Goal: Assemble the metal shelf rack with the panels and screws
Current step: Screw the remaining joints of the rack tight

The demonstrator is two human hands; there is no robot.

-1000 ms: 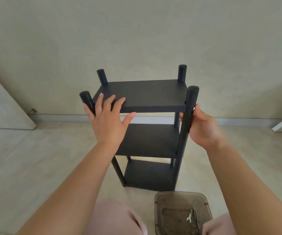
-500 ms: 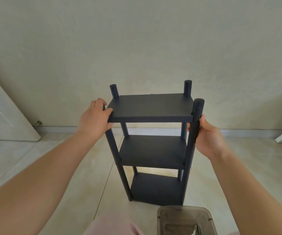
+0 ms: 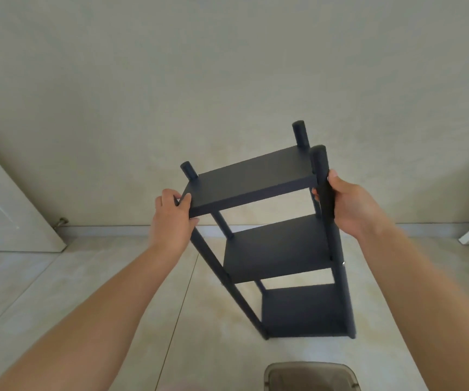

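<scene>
Now the dark metal shelf rack [image 3: 272,249] stands on the tiled floor [image 3: 115,292] in front of the wall [image 3: 227,80], tilted so its top leans to the person's left. It looks fully built: three panels sit between four round posts, and a small bright screw head [image 3: 343,263] shows on the near right post at the middle panel.

The left hand [image 3: 172,218] grips the near left corner of the top panel [image 3: 251,177], thumb lying on the upper face and the other fingers curled round the corner and post beneath. The right hand [image 3: 351,206] grips the near right post [image 3: 325,187] just below the top panel, its fingers wrapped round the tube with the thumb up along it.

Below the rack, at the bottom edge of the view, the rim of a translucent grey bin [image 3: 311,375] peeks in; what it holds cannot be seen. To the left of the rack, a white door [image 3: 5,204] leans open beside a floor doorstop [image 3: 61,222].

My guess is that fastening is done and this is the checking or positioning step. The next move seems to call for bringing the rack square onto all four feet, both hands steadying it, then testing for wobble.
</scene>
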